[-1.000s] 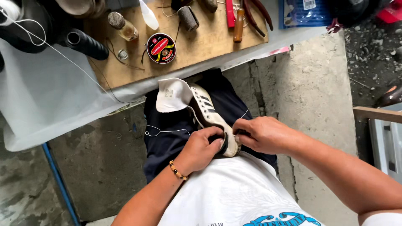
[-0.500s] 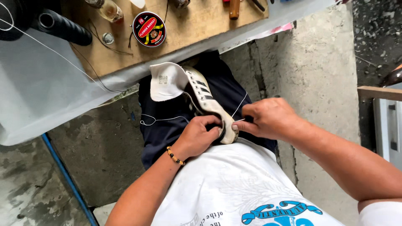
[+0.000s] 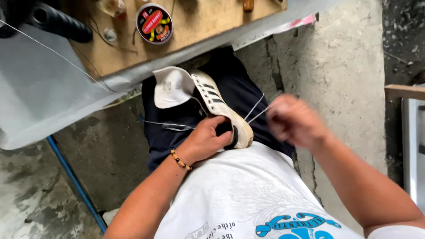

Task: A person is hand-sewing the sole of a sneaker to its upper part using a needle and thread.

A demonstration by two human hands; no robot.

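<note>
The white sneaker [image 3: 212, 104] lies on your lap at centre frame, heel toward you, with thread [image 3: 256, 108] already run through its sole edge near the heel, so the stitching looks under way, with most of the rim seemingly still to sew. Your left hand [image 3: 208, 139] wraps closed around the heel; your right hand [image 3: 294, 121], blurred at right, pinches the taut thread. A round polish tin [image 3: 154, 23] sits on the wooden board [image 3: 199, 26] at upper centre.

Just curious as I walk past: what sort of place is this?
Probably a small shoe-repair stand on bare concrete. The left hand steadies a white shoe on the lap, the right hand pulls thread, and a round polish tin sits on the wooden board.
</note>
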